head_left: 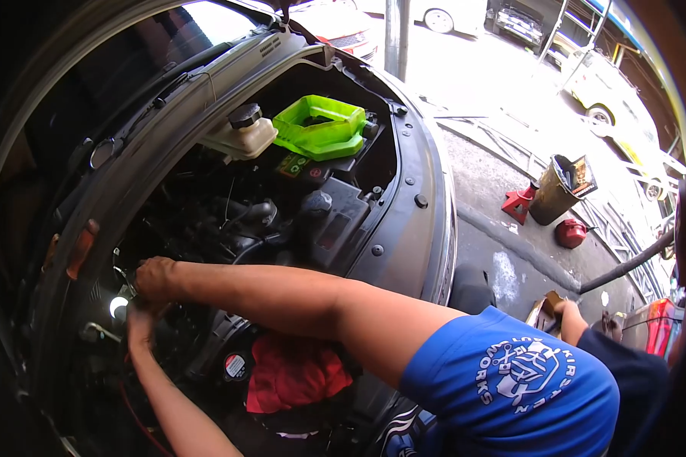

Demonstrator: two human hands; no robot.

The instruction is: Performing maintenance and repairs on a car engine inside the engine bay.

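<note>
Deep in a car's open engine bay, my two hands are close together at the rear left. My right hand (157,279), on the arm with the blue sleeve, is curled closed beside a thin metal piece; what lies inside its fingers is hidden. Just below it, my left hand (139,326) is blurred by motion, its fingers unclear. A bright round light (118,307) shines beside them. A bent metal rod or handle (100,330) is left of my left hand. A thin red cable (135,407) runs down past my left forearm. A crumpled red cloth (297,375) lies near a round cap (235,367).
A cut-open green plastic container (335,145) sits beside a whitish reservoir (244,141) with a black cap. Outside the fender (427,228) stand a red jack stand (520,202), a dark bin (554,194) and a red rounded container (571,233). A co-worker's hand (568,314) shows at right.
</note>
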